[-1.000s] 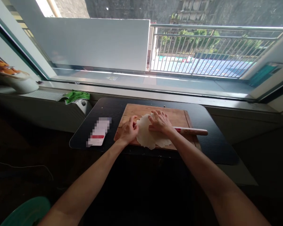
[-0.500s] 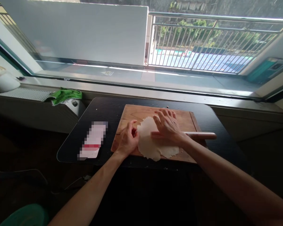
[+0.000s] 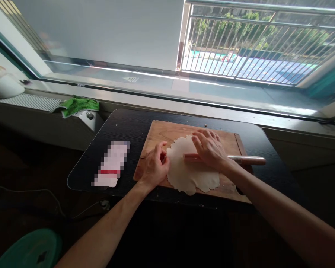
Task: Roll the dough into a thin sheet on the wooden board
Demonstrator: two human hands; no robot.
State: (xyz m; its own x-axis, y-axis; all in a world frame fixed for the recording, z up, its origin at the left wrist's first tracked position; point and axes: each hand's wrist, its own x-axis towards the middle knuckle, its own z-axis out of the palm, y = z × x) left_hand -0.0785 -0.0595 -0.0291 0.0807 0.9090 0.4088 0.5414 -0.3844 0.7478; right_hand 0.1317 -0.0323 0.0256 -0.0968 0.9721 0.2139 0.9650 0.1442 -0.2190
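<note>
Crossing the dough [image 3: 181,176], rolling pin [image 3: 249,160] under outstretched fingers of the right hand [image 3: 210,149]; left hand [image 3: 156,166] curled at dough's left edge, hold indiscernible; bare board [image 3: 165,129] beyond.

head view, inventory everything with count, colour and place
dough sheet: 1, cream, on board
rolling pin: 1, reddish brown, over dough
board: 1, brown, on table
table: 1, black, before window
crumbs: several, pale, on table
pixelated item: 1, pinkish with red band, table's left side
towel: 1, green, on heater
heater: 1, off-white, left of table
container: 1, white, far left
round object: 1, green, bottom left
cable: at least 1, pale, lower left
window: 1, clear, behind table
panel: 1, grey, outside window
railing: 1, silver, outside window
left grip: 1, bare, by dough's left edge
right grip: 1, bare, on rolling pin
</note>
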